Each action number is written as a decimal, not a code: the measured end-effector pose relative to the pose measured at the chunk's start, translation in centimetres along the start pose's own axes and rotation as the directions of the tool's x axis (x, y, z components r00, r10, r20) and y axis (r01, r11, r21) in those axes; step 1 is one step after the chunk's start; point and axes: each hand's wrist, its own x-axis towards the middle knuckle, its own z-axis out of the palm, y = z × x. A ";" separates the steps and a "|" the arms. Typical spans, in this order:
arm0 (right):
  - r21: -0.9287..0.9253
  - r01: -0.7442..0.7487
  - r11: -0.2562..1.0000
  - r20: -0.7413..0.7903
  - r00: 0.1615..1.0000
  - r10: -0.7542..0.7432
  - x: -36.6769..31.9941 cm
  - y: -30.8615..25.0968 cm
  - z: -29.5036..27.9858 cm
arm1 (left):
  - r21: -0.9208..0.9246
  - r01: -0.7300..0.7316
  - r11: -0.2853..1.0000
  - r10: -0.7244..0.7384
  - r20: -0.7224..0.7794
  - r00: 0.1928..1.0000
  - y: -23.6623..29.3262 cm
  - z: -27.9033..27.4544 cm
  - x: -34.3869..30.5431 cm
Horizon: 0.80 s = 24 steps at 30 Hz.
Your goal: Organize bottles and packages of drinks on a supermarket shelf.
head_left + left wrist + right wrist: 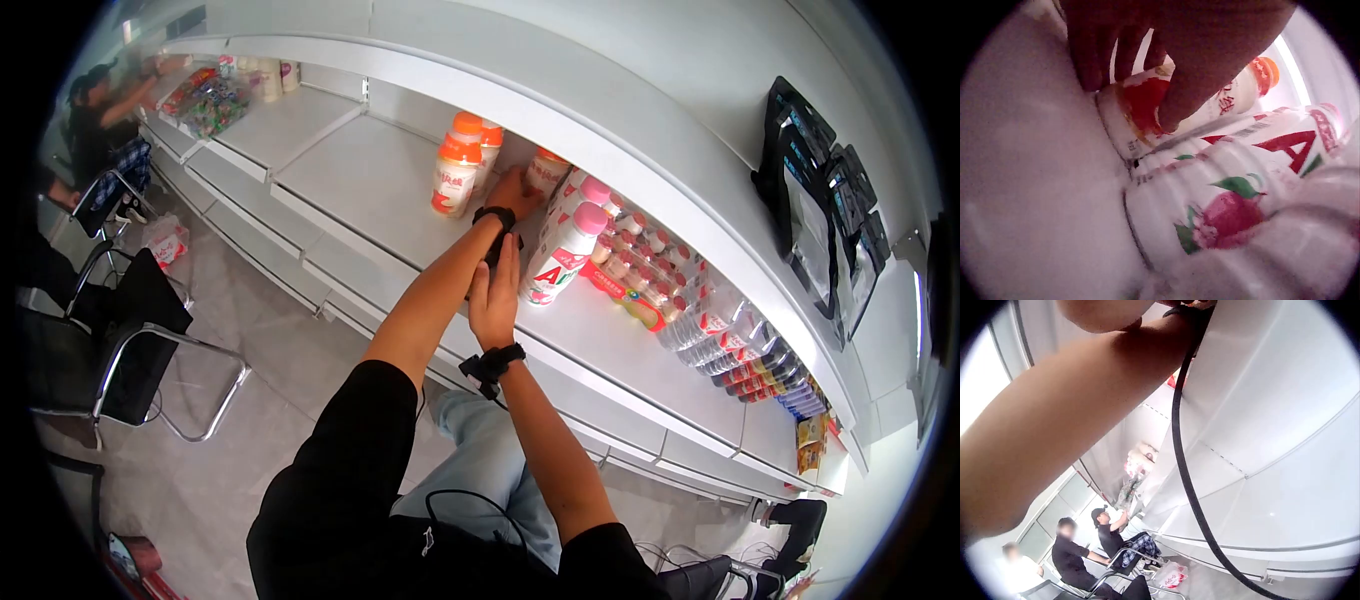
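Head view, left hand (513, 193) curled round an orange-capped bottle (545, 174), right hand (494, 305) straight-fingered beside left wrist (492, 217)

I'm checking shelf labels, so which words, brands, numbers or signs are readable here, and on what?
"A", large and red: on the front pink-capped bottle.
Red characters on the orange-capped bottles: too blurred.
Lettering on the small bottles' red wrap: too small.
Blue print on the black bags: too small.
No numbers readable.
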 end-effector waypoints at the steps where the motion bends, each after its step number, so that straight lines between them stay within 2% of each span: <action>1: -0.010 -0.007 1.000 0.000 1.000 0.007 0.0 0.0 0.0 | -0.015 -0.040 0.999 0.040 0.002 0.999 -0.7 -0.1 -0.2; 3: -0.012 -0.019 1.000 0.004 1.000 0.019 -0.2 -0.3 -0.1 | -0.117 -0.072 0.990 0.081 0.074 0.994 -1.0 -1.8 -2.8; 4: -0.011 -0.026 1.000 0.002 1.000 0.026 -0.2 -0.4 -0.2 | -0.169 -0.090 0.982 0.110 0.109 0.988 0.1 -3.0 -4.8; 5: -0.026 -0.007 1.000 -0.010 1.000 0.007 -0.3 0.0 -0.1 | -0.299 -0.084 0.950 0.132 0.145 0.981 2.2 -5.1 -7.7; 7: -0.026 0.040 0.999 -0.020 0.999 -0.040 -0.3 -0.1 -0.3 | -0.264 -0.231 0.936 0.281 0.171 0.944 2.7 -8.0 -11.0; 9: -0.043 0.052 0.998 -0.018 0.998 -0.053 -0.5 0.1 -0.1 | -0.306 -0.056 0.951 0.132 0.234 0.963 5.4 -12.3 -14.8; 10: -0.047 0.052 0.998 -0.018 0.998 -0.053 -0.5 0.0 -0.1 | -0.252 -0.084 0.964 0.129 0.167 0.978 5.2 -13.8 -15.7; 11: -0.055 0.052 0.997 -0.019 0.998 -0.053 -0.5 -0.1 0.0 | -0.160 -0.141 0.977 0.148 0.030 0.989 5.0 -15.1 -15.9; 13: -0.070 0.028 0.997 -0.008 1.000 -0.028 -0.6 -0.1 0.2 | 0.033 -0.214 0.976 0.215 -0.235 0.948 4.1 -17.0 -15.9; 16: -0.097 0.005 0.995 0.002 1.000 -0.005 -0.8 -0.1 0.3 | -0.119 -0.053 0.992 0.015 -0.303 0.953 -0.3 -17.6 -12.4; 19: -0.102 -0.037 0.994 0.026 0.999 0.040 -0.6 -0.2 0.2 | -0.088 0.021 0.996 -0.035 -0.152 0.988 -1.1 -17.2 -10.9; 22: -0.039 -0.066 0.997 0.087 0.994 0.069 -0.6 -0.1 -0.1 | -0.405 -0.028 0.914 0.049 0.041 0.998 -1.1 -16.1 -9.6; 24: -0.007 -0.059 0.998 0.108 0.992 0.060 -0.7 0.1 -0.3 | -0.432 -0.022 0.902 0.049 0.051 0.998 -1.1 -15.7 -9.3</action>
